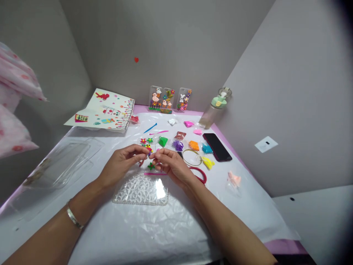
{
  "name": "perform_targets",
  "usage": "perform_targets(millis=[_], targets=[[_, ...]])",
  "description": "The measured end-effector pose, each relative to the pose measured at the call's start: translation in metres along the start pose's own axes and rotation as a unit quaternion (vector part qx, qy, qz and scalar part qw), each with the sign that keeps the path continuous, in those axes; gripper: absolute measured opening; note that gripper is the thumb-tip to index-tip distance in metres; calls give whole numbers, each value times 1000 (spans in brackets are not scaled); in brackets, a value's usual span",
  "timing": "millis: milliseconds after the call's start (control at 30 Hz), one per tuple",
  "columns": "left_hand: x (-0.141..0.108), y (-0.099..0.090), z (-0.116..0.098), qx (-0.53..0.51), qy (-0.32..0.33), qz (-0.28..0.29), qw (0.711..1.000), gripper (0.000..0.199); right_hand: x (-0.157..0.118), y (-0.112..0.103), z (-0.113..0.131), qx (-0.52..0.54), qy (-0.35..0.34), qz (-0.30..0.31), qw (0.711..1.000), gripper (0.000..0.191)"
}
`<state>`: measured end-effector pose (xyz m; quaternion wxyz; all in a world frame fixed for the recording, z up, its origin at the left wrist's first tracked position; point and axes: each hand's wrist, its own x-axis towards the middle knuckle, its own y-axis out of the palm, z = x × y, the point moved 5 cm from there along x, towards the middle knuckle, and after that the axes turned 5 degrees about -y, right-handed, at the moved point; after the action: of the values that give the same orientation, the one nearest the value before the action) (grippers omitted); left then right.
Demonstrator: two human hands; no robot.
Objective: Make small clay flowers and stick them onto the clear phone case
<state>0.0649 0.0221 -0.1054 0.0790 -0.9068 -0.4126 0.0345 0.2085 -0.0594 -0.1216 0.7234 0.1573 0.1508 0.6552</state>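
My left hand (125,159) and my right hand (172,165) meet above the middle of the table, fingertips pinched close together. Whatever lies between them is too small to make out. Just below sits a clear phone case (138,189) with a faceted pattern, and a pink stick (154,173) lies along its far edge. Small clay flowers, one red (143,141) and one green (149,140), rest beyond my fingers, partly covered by them. Another green clay piece (150,166) shows under my hands. Red-handled scissors (200,175) are partly hidden by my right hand.
Bagged clay, such as purple (178,145) and orange (193,145), lies beyond my hands. A phone (217,147) and bottle (211,114) stand right; a gold bangle (192,157) is nearer. Decorated cases (156,98) lean on the wall. Left are clear packaging (66,165) and a drawing pad (113,110).
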Motion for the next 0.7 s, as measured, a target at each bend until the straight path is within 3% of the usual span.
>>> perform_targets(millis=[133, 200, 300, 400, 700], targets=[[-2, 0, -4, 4, -1, -11, 1000, 14, -2, 2, 4, -31, -2, 2, 1000, 39], [-2, 0, -8, 31, 6, -14, 999, 25, -3, 4, 5, -66, -2, 10, 998, 48], [-3, 0, -9, 65, 4, -14, 998, 44, -4, 7, 6, -120, -19, 25, 992, 46], [-3, 3, -7, 80, -2, -10, 997, 49, -4, 6, 5, -158, -42, 13, 986, 35], [-2, 7, 2, -10, -6, 15, 1000, 12, -1, 3, 2, -145, -52, -19, 988, 22]])
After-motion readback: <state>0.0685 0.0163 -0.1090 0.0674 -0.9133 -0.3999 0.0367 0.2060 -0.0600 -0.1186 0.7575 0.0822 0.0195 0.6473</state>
